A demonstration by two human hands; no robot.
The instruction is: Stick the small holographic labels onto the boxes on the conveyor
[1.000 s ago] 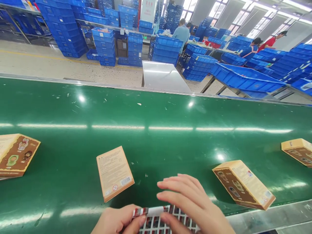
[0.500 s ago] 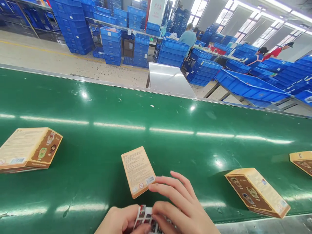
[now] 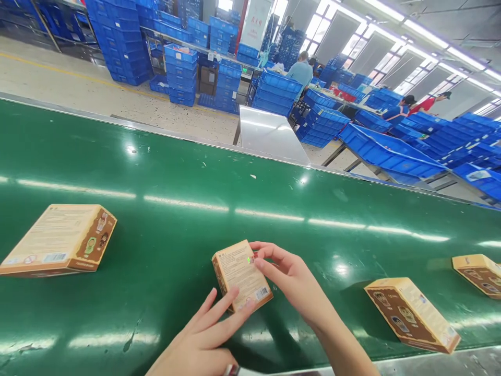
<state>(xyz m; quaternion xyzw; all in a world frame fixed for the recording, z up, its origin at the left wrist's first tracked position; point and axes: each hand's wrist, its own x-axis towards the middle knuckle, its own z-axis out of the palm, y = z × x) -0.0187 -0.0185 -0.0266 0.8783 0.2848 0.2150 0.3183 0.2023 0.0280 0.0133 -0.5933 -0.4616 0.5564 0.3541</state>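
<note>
A small cardboard box [image 3: 238, 271] with printed text and a barcode lies on the green conveyor belt in front of me. My right hand [image 3: 287, 274] pinches a small shiny sticker [image 3: 252, 258] between thumb and fingers, at the box's upper right face. The first fingers of my left hand [image 3: 211, 331] stretch over the box's lower edge and steady it. Lower down, the same hand keeps hold of a sticker sheet [image 3: 232, 370], of which only a red and white edge shows at the bottom of the view.
Similar boxes lie on the belt [image 3: 176, 250]: one box [image 3: 64, 235] to the left, another box [image 3: 410, 313] to the right, and a third box [image 3: 477, 274] farther right. Beyond the belt stand a metal table [image 3: 268, 133], stacked blue crates [image 3: 117, 42] and several people.
My right hand has moved from the sticker sheet up to the box, with a sticker in its fingers. My left hand now reaches fingers onto the box. The box has shifted slightly right.
</note>
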